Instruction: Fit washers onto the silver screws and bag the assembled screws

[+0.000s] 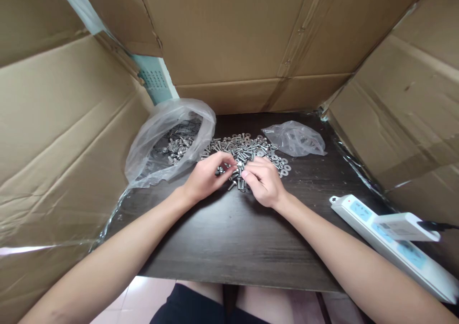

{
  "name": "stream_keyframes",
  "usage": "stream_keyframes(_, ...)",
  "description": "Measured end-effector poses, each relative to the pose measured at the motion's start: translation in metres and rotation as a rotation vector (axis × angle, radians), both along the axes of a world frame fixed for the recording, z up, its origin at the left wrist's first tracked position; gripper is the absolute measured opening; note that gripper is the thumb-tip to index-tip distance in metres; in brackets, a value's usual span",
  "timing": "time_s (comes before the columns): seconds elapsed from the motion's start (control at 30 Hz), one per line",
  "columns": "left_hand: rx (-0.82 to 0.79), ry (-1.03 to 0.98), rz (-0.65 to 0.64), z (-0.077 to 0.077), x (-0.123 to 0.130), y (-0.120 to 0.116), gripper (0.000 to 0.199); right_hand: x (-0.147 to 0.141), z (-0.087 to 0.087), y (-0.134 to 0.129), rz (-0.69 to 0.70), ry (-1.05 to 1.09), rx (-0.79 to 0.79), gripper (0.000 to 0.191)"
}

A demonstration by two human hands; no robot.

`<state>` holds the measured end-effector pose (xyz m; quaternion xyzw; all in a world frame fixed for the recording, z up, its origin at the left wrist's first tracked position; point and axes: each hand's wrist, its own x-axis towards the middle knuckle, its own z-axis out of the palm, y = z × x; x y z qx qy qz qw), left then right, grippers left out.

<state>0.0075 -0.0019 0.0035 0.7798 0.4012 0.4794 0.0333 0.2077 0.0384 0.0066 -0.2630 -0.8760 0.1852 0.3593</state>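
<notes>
Left hand (210, 176): Thumb and forefinger are brought close together over the near left edge of the pile; whether a piece is pinched between them cannot be told.
Right hand (264, 180): Fingers are curled down, with the thumb laid forward just beside a cluster of metal pieces; whether any is gripped is hidden from view.
Screws (247, 148): A loose heap is spread between the two hands and just beyond them, with some pieces seen in the narrow gap at the fingertips.
Washers (284, 167): Flat rings are scattered at the heap's edge, just to the right of the right hand.
Large bag (207, 114): Clear plastic is set open beyond the left hand and to its left, more hardware (177, 146) being held inside.
Small bag (297, 140): Crumpled clear plastic is laid beyond the right hand, to its right.
Table (229, 233): Dark wood is seen beneath and in front of both hands.
Power strip (350, 210): White casing is placed well to the right of the grip, near the right forearm, with a white adapter (399, 226) plugged in.
Cardboard (233, 42): The work is walled in on the left, right and far sides.
</notes>
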Motion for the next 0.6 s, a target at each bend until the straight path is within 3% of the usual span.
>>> stream_keyframes(0.23,-0.017,-0.031,-0.022,0.0001,-0.0006,-0.0007,0.012,-0.0015,-0.0020,-0.0012,-0.099,0.116,-0.065,0.012)
stream_keyframes(0.43,-0.029,0.029,-0.078,-0.0006,0.0023,-0.0016,0.008,-0.0064,-0.0084,0.0005,-0.053,0.017,-0.047,0.025)
stream_keyframes(0.6,-0.095,0.043,-0.102,-0.0009,0.0002,-0.0016,0.017,-0.0062,-0.0091,0.0016,-0.054,0.078,-0.067,0.027)
